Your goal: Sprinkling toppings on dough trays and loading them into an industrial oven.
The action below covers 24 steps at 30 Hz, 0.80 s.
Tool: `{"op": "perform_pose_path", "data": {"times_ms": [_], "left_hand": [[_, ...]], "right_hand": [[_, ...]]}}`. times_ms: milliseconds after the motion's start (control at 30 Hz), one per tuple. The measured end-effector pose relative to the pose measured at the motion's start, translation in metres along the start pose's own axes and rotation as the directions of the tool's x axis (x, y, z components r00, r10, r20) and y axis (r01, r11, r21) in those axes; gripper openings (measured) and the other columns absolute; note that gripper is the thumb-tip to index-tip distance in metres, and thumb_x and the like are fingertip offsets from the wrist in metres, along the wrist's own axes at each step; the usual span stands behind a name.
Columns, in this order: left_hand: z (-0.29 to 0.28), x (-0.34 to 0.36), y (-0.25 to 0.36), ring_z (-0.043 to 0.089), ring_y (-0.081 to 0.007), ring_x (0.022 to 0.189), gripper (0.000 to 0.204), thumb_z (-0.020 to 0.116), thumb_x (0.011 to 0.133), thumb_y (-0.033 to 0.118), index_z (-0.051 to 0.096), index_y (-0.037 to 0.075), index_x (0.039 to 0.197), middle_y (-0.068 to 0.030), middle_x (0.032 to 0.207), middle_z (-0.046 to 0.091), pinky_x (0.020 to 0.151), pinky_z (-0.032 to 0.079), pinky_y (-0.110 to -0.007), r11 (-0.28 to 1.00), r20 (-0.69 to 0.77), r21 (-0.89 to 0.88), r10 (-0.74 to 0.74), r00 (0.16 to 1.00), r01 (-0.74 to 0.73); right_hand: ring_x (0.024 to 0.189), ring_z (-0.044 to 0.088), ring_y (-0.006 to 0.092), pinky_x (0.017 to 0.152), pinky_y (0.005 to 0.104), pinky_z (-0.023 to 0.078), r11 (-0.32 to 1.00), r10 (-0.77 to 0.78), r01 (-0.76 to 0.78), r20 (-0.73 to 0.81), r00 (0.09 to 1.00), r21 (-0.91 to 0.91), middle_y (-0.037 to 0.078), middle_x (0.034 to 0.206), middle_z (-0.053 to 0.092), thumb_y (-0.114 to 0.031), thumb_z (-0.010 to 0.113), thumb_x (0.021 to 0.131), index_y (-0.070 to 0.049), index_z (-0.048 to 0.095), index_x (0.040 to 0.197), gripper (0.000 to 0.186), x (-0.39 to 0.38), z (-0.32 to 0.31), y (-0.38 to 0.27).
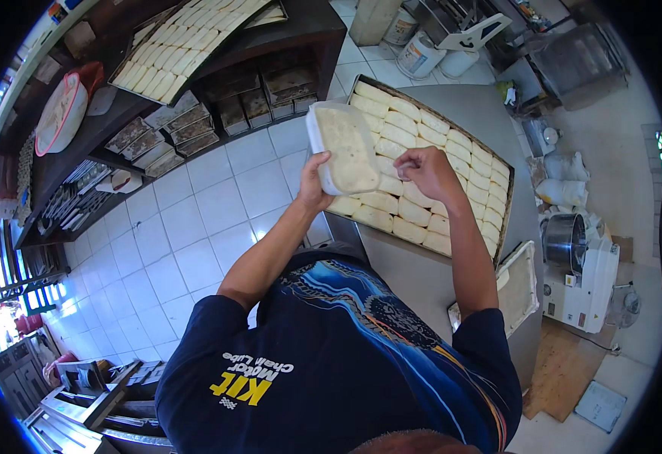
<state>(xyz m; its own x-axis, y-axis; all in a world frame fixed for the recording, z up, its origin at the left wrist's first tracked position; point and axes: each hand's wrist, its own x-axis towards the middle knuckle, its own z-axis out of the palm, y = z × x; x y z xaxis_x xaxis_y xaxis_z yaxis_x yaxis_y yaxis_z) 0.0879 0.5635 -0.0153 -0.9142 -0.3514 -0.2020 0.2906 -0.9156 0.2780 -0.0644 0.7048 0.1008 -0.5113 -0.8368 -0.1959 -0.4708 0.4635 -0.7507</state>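
Note:
My left hand (313, 184) grips a white rectangular plastic tub (317, 145) by its near left side and tilts it. Inside lies a pale, crumbly-looking filling (350, 147). Fingertips together in a pinch, my right hand (431, 172) hovers just right of the tub, above a large dark-edged baking tray (510, 198). Whatever is between those fingers is too small to make out. Long pale dough pieces (414, 212) fill the tray in tight rows. The tub covers part of the tray's left side.
The tray rests on a grey table (399, 261). A shallow white container (524, 287) stands by my right arm. Another tray of dough (194, 41) sits on a dark shelf unit at the far left, near a round bowl (62, 113). A mixer (573, 280) stands at the right.

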Motion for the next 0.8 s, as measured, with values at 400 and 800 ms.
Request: {"op": "perform_pose_path", "data": {"times_ms": [400, 800], "left_hand": [[-0.056, -0.072, 0.048, 0.05, -0.0318, 0.105, 0.064, 0.052, 0.074, 0.032, 0.037, 0.002, 0.128, -0.0204, 0.121, 0.048, 0.088, 0.042, -0.04, 0.982, -0.166, 0.061, 0.185, 0.969, -0.177], [-0.054, -0.086, 0.048, 0.052, -0.031, 0.103, 0.059, 0.051, 0.077, 0.032, 0.038, 0.004, 0.127, -0.0188, 0.121, 0.049, 0.085, 0.045, -0.04, 0.972, -0.049, -0.003, 0.233, 0.971, -0.234]], "right_hand": [[0.055, 0.056, 0.0254, 0.06, 0.0324, 0.046, 0.89, -0.151, 0.058, -0.171, 0.974, -0.452, 0.013, 0.07, 0.064, 0.001, 0.057, 0.07, 0.002, 0.066, 0.078, 0.012, -0.003, 0.002, 0.038], [0.054, 0.055, 0.0209, 0.057, 0.0296, 0.045, 0.906, -0.129, -0.011, -0.301, 0.945, -0.422, 0.012, 0.068, 0.064, 0.0, 0.056, 0.071, 0.001, 0.067, 0.082, 0.016, 0.033, -0.033, 0.035]]}}
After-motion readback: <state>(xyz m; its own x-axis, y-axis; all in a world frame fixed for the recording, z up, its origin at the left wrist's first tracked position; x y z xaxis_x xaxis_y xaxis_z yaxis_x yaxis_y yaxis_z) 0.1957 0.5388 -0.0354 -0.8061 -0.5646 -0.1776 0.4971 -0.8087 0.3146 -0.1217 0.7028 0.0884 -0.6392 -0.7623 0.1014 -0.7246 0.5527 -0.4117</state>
